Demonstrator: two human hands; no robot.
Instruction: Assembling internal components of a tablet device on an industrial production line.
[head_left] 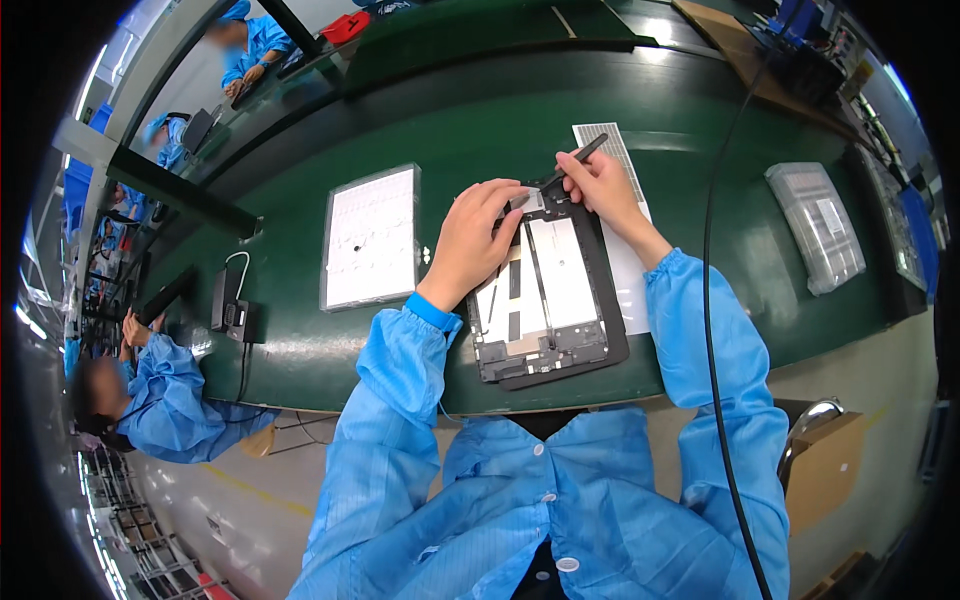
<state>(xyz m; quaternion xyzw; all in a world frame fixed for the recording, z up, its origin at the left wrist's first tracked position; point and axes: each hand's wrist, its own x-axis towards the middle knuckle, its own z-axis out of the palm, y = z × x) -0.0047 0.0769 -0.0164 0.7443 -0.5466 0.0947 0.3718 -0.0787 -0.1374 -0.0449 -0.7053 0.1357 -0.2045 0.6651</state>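
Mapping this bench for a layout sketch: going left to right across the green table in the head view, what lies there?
Small black box with cable → flat white tray → opened black tablet under both hands → clear plastic lidded tray.

Both hands [475, 240] on open tablet [545, 300]

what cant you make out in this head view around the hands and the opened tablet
- Tip of the dark tool in the right hand: hidden behind the left hand's fingers, so its contact point on the opened tablet is unclear.
- Tablet's top-left corner: covered by the left hand.
- Small parts inside the tablet: too small to identify.
- White sheet under the right forearm: partly covered.
- Contents of the clear tray: blurred by fisheye rim.
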